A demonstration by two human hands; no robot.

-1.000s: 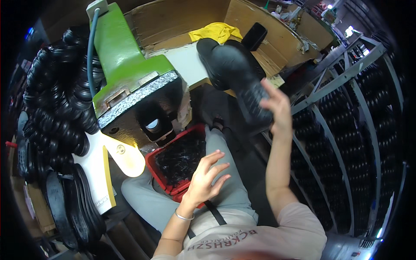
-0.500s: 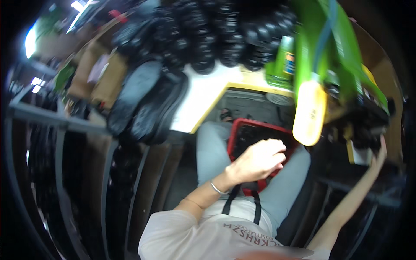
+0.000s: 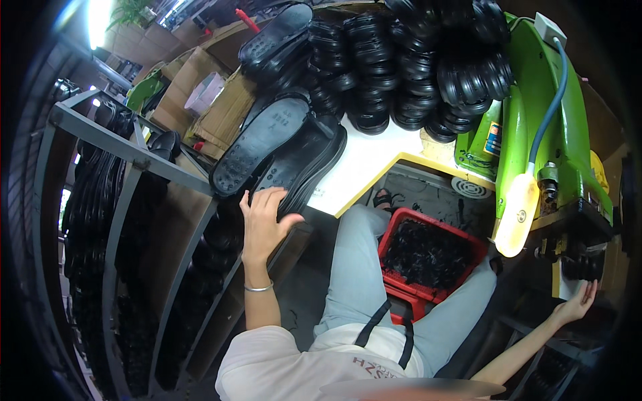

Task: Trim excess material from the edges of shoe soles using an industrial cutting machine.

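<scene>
My left hand [image 3: 263,224] is raised with its fingers spread and nothing in it, at the near end of a stack of black shoe soles [image 3: 297,160]. Its fingertips overlap the soles' edge; whether they touch cannot be made out. Another dark sole [image 3: 262,146], studded underside up, leans against that stack. Far to the right, my right hand [image 3: 579,304] reaches out with fingers extended and no object visible in it. Just beyond it are small stacked black pieces [image 3: 583,267], under the green machine [image 3: 565,113].
Piled black curled rubber pieces [image 3: 371,73] cover the back of the white, yellow-edged table [image 3: 354,170]. A glowing lamp [image 3: 516,217] hangs from a blue neck by the machine. Between my legs sits a red bin [image 3: 394,240] of black scraps. A metal rack [image 3: 134,160] holding soles stands left.
My left hand has swung from above the bin leftward to the soles, and its fingers have spread. My right hand stays at the far right. The whole view has shifted.
</scene>
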